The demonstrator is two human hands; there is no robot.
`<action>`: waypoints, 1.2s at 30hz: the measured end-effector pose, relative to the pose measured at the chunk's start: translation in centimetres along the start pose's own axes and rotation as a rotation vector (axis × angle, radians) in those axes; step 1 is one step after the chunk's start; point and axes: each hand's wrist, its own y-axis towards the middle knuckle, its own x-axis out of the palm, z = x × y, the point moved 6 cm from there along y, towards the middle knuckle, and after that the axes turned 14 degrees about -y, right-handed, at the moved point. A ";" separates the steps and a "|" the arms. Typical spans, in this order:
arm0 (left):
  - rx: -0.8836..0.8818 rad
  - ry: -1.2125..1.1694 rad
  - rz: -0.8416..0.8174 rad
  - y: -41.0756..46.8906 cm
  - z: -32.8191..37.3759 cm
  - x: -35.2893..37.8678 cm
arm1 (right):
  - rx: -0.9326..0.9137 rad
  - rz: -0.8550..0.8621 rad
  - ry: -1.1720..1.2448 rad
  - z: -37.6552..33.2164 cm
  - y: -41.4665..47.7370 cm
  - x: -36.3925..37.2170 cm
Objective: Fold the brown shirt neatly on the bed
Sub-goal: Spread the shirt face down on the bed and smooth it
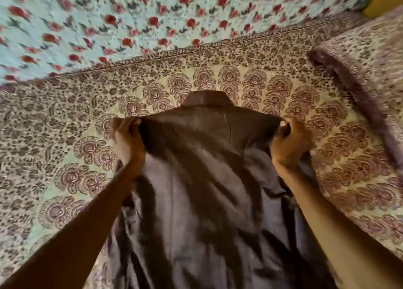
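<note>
Here, both hands are on the brown shirt (pixel 207 179), one at each shoulder. The left hand (pixel 128 140) grips the left shoulder edge, its fingers (pixel 122 125) curled round a bunch of cloth. The right hand (pixel 287 142) grips the right shoulder edge the same way, fingers (pixel 287 125) clenched on the fabric. The cloth between the two hands is pulled fairly taut.

Shirt position: centre of view, over the bed (pixel 65 125). The collar (pixel 207 99) points to the far side, just beyond the hands. The body of the shirt trails toward the near edge, between the two forearms. Whether the shoulder part touches the bed cannot be told.

Shirt appearance: dark brown with a slight sheen. The collar is spread flat. Long creases and dark folds run down the body. The lower part is blurred.

Surroundings: the bed carries a cream sheet printed with brown floral motifs. A pale blue cloth with red flowers (pixel 130 16) lies on the far side. A dark brown strip (pixel 353 101) lies on the sheet at the far right, well apart from the shirt.
</note>
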 end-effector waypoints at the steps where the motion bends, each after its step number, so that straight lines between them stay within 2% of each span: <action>1: -0.039 0.090 -0.094 1.1 -1.6 1.6 | -0.011 -0.098 -0.061 -0.5 0.4 2.3; 3: -0.126 0.244 -0.226 2.6 -5.2 3.8 | 0.000 -0.301 -0.159 -0.5 0.6 6.7; 5: -0.200 0.249 -0.241 3.5 -7.1 4.5 | 0.013 -0.373 -0.182 -0.2 0.6 9.2; 8: -0.159 0.245 -0.179 4.9 -7.4 5.2 | 0.070 -0.361 -0.234 0.1 1.2 10.8; 13: 0.043 0.396 -0.225 5.0 -7.0 6.6 | 0.065 -0.251 -0.211 -0.1 1.2 11.3; 17: -0.087 0.478 -0.331 4.5 -7.8 8.1 | 0.089 -0.373 -0.313 -0.5 0.8 12.3; 20: -0.065 0.481 -0.516 4.7 -5.6 11.4 | -0.075 -0.393 -0.157 -3.8 1.9 13.2; 22: -0.073 0.549 -0.732 5.0 -3.9 14.4 | -0.246 -0.623 -0.065 -7.0 2.2 15.0; 24: -0.128 0.668 -0.985 5.0 -3.2 16.8 | -0.400 -0.833 -0.102 -9.7 2.0 16.3; 26: -0.097 0.681 -1.136 4.7 -2.2 18.4 | -0.462 -0.930 -0.100 -11.3 1.9 16.9; 28: -0.064 0.481 -1.086 5.1 -1.2 19.2 | -0.408 -0.856 0.040 -12.0 2.5 17.0; 30: -0.071 0.254 -0.917 5.6 -1.5 18.9 | -0.305 -0.720 0.107 -11.6 2.9 17.0; 32: -0.035 0.240 -0.777 5.7 -2.8 18.6 | -0.263 -0.627 -0.001 -10.9 2.7 17.3; 36: 0.030 0.353 -0.583 4.4 -3.3 18.3 | -0.410 -0.487 -0.182 -11.2 1.4 17.2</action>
